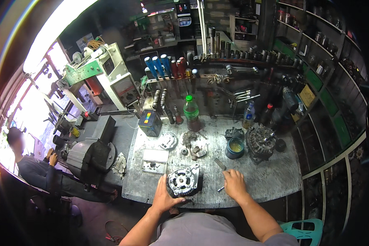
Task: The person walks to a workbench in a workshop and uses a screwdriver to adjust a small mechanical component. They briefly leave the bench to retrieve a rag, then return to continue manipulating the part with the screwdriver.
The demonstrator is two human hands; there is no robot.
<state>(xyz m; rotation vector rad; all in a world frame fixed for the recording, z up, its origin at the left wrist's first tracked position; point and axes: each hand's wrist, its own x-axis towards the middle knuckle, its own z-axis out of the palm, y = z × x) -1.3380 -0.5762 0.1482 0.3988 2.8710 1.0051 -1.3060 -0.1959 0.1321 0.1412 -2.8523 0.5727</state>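
Note:
My left hand [166,197] grips the side of a round silver alternator housing [182,181], which has a slotted end face turned up on the metal-topped bench. My right hand [234,183] rests at the bench to the housing's right, fingers curled. A flat metal tool [219,164] touches its fingertips, and a short shiny rod [221,189] pokes out beside it; what the fingers hold is hidden. An open case with small parts [153,166], a silver end cover [167,141] and loose dark parts [194,150] lie behind the housing.
A battery [150,123], bottles [191,113], a tub of yellowish liquid [235,146] and a second alternator [261,143] stand at the back. Screwdrivers and sockets line the rack. Another person [33,172] works at left beside machinery. A teal stool [305,229] is at lower right.

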